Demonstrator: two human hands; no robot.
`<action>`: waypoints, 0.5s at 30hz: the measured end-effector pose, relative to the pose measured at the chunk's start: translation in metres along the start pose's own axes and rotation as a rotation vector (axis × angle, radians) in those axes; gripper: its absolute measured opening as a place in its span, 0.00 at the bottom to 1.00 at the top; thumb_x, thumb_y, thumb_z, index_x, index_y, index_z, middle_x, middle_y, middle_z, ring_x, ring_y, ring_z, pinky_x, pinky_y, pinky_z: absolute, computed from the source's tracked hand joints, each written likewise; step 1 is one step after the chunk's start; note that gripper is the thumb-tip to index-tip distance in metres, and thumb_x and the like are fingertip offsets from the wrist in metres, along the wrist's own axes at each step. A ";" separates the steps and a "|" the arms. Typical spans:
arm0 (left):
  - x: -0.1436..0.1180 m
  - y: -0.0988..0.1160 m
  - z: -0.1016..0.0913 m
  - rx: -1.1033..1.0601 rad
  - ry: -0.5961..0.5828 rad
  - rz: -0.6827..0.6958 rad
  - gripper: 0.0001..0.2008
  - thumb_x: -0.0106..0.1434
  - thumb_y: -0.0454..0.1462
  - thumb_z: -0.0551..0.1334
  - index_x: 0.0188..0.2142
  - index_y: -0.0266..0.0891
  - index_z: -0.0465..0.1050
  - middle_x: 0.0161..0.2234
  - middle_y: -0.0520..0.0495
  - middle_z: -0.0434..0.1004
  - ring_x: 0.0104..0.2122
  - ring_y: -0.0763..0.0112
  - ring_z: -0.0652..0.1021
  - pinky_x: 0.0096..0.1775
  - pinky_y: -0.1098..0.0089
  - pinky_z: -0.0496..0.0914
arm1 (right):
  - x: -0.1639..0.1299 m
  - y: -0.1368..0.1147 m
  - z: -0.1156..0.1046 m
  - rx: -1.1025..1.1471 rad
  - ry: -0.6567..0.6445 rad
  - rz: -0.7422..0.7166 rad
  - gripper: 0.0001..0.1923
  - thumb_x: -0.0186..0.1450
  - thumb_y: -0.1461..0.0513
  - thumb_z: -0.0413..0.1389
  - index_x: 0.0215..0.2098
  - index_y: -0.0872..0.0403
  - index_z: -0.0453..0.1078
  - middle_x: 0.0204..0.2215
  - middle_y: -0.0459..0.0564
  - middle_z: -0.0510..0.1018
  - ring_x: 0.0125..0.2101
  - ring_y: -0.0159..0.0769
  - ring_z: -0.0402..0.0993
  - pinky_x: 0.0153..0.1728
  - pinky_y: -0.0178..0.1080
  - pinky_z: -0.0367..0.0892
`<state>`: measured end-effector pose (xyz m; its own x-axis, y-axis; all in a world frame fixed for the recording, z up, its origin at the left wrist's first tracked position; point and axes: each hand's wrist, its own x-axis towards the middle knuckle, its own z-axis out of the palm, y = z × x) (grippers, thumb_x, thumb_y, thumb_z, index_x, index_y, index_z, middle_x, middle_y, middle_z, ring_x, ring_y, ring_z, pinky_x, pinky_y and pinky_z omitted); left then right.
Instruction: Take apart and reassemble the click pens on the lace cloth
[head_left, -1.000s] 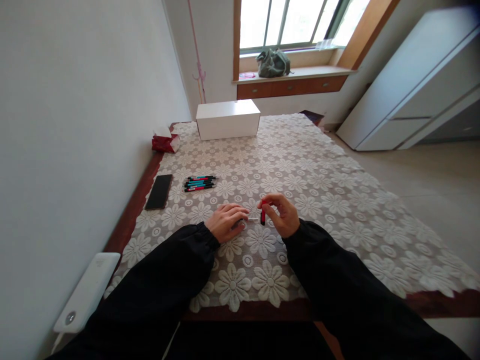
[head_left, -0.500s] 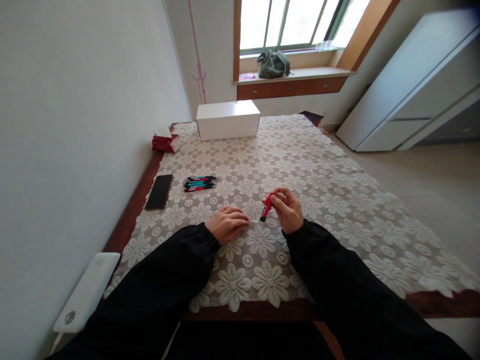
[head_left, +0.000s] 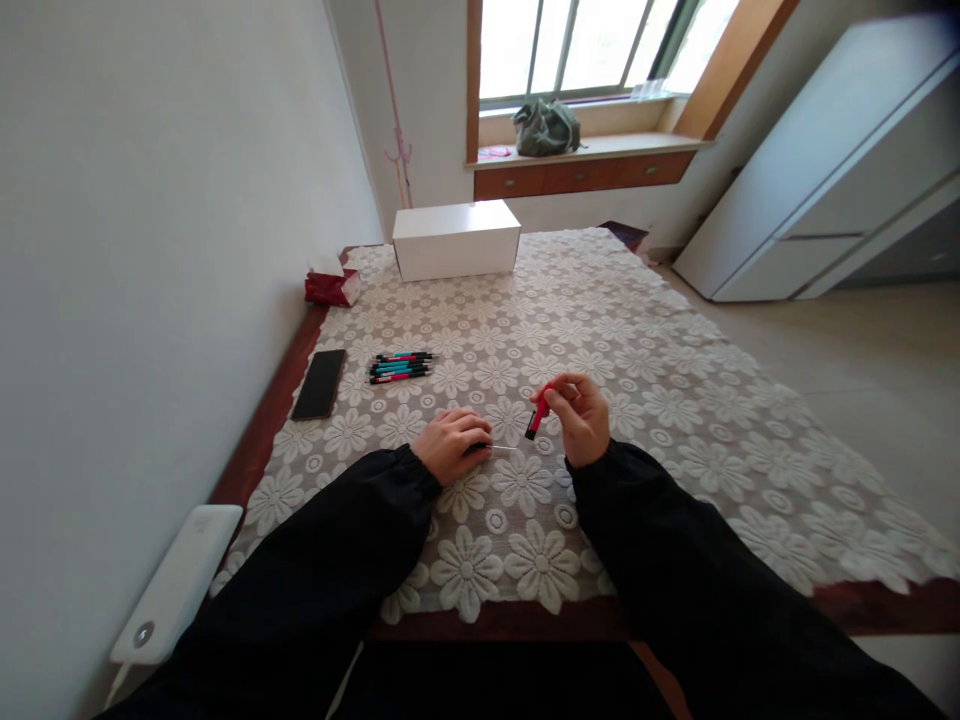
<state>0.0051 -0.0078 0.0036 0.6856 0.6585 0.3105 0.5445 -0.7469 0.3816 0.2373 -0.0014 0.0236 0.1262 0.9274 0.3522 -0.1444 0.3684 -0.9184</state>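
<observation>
White device: a flat white device (head_left: pixel 176 585) lies at the near left, off the table's edge by the wall.
Phone: a black phone (head_left: pixel 319 383) lies flat on the bare wooden strip at the left edge of the table (head_left: pixel 255 440), partly on the lace.
Tissue pack: a red tissue pack (head_left: pixel 331 286) sits farther back along the same edge, with white tissue showing at its top.
Pens: a small bundle of pens (head_left: pixel 400 367), black with red and teal, lies side by side on the lace cloth (head_left: pixel 675 400), just right of the phone and beyond the left hand.
White box: a closed white box (head_left: pixel 456 239) stands at the far end of the table.
Left hand: the left hand (head_left: pixel 448 444) rests on the cloth, fingers curled in a narrow pinch on a thin refill (head_left: pixel 501 447) whose pale tip points right toward the other hand.
Pen barrel: the red pen barrel (head_left: pixel 537 415), dark at its lower end, is tilted above the cloth, near the refill's tip but apart from it.
Right hand: the right hand (head_left: pixel 579 418) is raised a little off the cloth and grips the barrel's upper end between thumb and fingertips.
Sleeves: both arms wear black sleeves (head_left: pixel 337 550).
Windowsill: a grey-green bag (head_left: pixel 547 127) sits on the sill under the window.
Cabinet: a white cabinet (head_left: pixel 832 170) stands at the far right.
</observation>
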 end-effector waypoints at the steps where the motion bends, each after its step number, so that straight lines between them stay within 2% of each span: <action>1: 0.000 0.001 0.000 0.003 -0.004 0.002 0.08 0.69 0.42 0.60 0.39 0.44 0.77 0.47 0.48 0.80 0.52 0.62 0.75 0.55 0.57 0.68 | -0.001 -0.001 0.001 -0.015 -0.009 -0.007 0.10 0.63 0.56 0.62 0.37 0.50 0.67 0.28 0.45 0.79 0.29 0.35 0.77 0.26 0.36 0.68; 5: 0.003 0.005 -0.002 -0.004 -0.028 0.012 0.08 0.70 0.40 0.57 0.38 0.43 0.74 0.46 0.48 0.80 0.50 0.65 0.75 0.53 0.62 0.69 | -0.005 -0.001 0.003 -0.072 -0.037 -0.031 0.09 0.64 0.56 0.62 0.37 0.50 0.69 0.29 0.45 0.79 0.31 0.36 0.78 0.28 0.37 0.70; 8: 0.003 0.007 -0.002 0.004 -0.019 -0.035 0.07 0.71 0.39 0.55 0.39 0.42 0.71 0.42 0.47 0.79 0.45 0.66 0.76 0.50 0.63 0.71 | -0.008 0.000 0.002 -0.150 -0.084 -0.063 0.08 0.65 0.56 0.61 0.39 0.50 0.71 0.30 0.46 0.79 0.31 0.36 0.78 0.30 0.39 0.72; 12: 0.000 0.005 -0.001 -0.003 0.070 -0.158 0.08 0.72 0.38 0.52 0.40 0.42 0.69 0.36 0.48 0.78 0.38 0.67 0.77 0.43 0.65 0.72 | -0.011 -0.001 0.000 -0.332 -0.204 -0.101 0.08 0.68 0.55 0.57 0.40 0.50 0.73 0.33 0.48 0.81 0.32 0.37 0.77 0.35 0.41 0.73; 15: 0.000 0.004 -0.001 -0.043 0.159 -0.204 0.08 0.72 0.38 0.51 0.41 0.42 0.68 0.36 0.48 0.77 0.36 0.68 0.77 0.41 0.66 0.72 | -0.012 0.000 0.001 -0.429 -0.279 -0.085 0.09 0.69 0.55 0.55 0.39 0.50 0.73 0.34 0.49 0.81 0.32 0.36 0.77 0.35 0.41 0.72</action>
<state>0.0064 -0.0108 0.0061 0.4773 0.8038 0.3550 0.6405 -0.5949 0.4856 0.2351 -0.0130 0.0197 -0.1549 0.8989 0.4098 0.2776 0.4377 -0.8552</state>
